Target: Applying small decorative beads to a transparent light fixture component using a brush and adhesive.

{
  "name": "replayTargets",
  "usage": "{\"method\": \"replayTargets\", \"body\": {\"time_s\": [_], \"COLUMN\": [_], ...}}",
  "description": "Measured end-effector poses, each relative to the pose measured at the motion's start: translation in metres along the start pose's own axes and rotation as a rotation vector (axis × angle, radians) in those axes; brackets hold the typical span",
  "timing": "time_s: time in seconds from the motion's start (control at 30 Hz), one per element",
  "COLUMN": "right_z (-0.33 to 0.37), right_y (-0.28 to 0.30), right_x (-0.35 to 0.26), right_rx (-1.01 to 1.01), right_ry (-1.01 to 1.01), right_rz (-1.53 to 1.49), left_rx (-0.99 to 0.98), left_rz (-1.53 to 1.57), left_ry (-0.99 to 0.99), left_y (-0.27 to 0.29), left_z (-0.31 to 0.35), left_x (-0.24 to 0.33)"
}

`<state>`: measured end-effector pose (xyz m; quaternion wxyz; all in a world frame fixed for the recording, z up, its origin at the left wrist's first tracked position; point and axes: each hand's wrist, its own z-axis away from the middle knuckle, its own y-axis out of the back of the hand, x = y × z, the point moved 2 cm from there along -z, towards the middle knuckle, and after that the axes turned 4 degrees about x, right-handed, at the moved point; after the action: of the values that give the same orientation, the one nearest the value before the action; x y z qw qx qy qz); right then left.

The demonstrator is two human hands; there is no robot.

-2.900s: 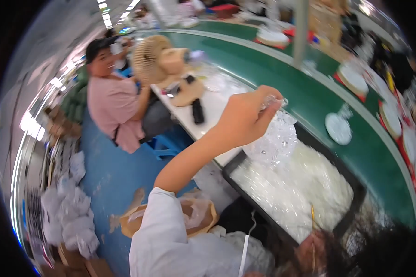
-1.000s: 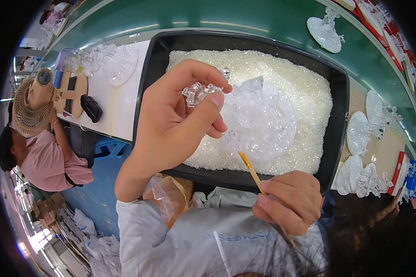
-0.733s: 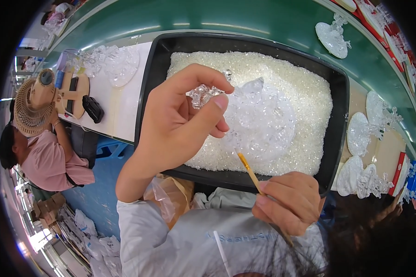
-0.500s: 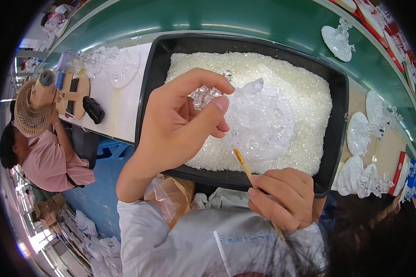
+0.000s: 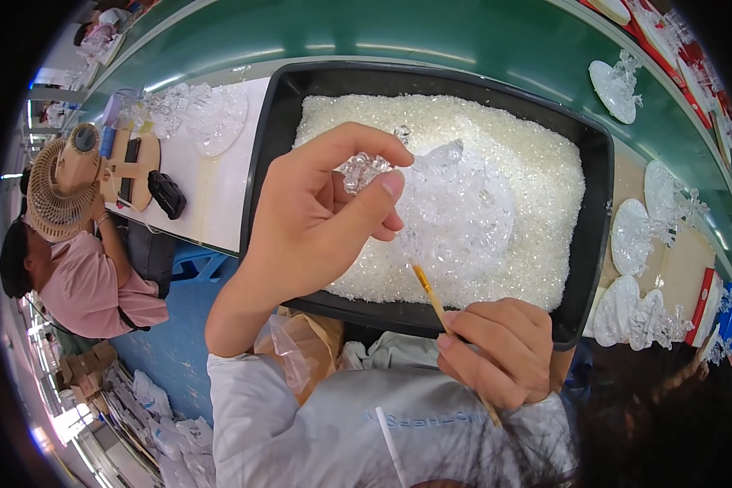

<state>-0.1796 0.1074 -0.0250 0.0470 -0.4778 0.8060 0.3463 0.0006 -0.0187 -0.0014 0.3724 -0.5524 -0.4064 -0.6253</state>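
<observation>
Over the tray, my left hand (image 5: 309, 220) is closed with thumb and forefinger on a clear, faceted ornament (image 5: 462, 213). The ornament has a round whitish disc and glassy lumps on it; my fingers hide part of it. My right hand (image 5: 500, 350) grips a thin paintbrush (image 5: 428, 289) with a wooden handle and yellowish tip, which points up at the disc's lower edge. Whether the tip touches the disc I cannot tell. Beneath lies a black tray (image 5: 262, 154) filled with whitish, glittering granules (image 5: 549, 187).
Similar ornaments (image 5: 217, 122) lie on the white board at left, and more discs (image 5: 630, 236) at right. Another ornament (image 5: 614, 91) sits on the green surface (image 5: 317, 28) behind the tray. A tan fan (image 5: 61, 183) and a seated person (image 5: 98, 281) are at far left.
The ornament on the green surface has shifted right and slightly nearer. The disc in my left hand has turned or tilted slightly, while both hands stay almost in place.
</observation>
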Motion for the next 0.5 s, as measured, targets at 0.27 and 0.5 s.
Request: {"method": "replayTargets", "body": {"time_s": [0.27, 0.5], "right_z": [-0.01, -0.003], "right_y": [-0.007, 0.005], "right_x": [0.005, -0.01], "right_rx": [0.002, -0.091], "right_ry": [-0.002, -0.005], "right_rz": [0.004, -0.146], "left_rx": [-0.03, -0.002], "left_rz": [-0.025, -0.075], "left_ry": [0.014, 0.069], "left_y": [0.009, 0.017], "left_z": [-0.012, 0.003], "left_x": [0.001, -0.003]}}
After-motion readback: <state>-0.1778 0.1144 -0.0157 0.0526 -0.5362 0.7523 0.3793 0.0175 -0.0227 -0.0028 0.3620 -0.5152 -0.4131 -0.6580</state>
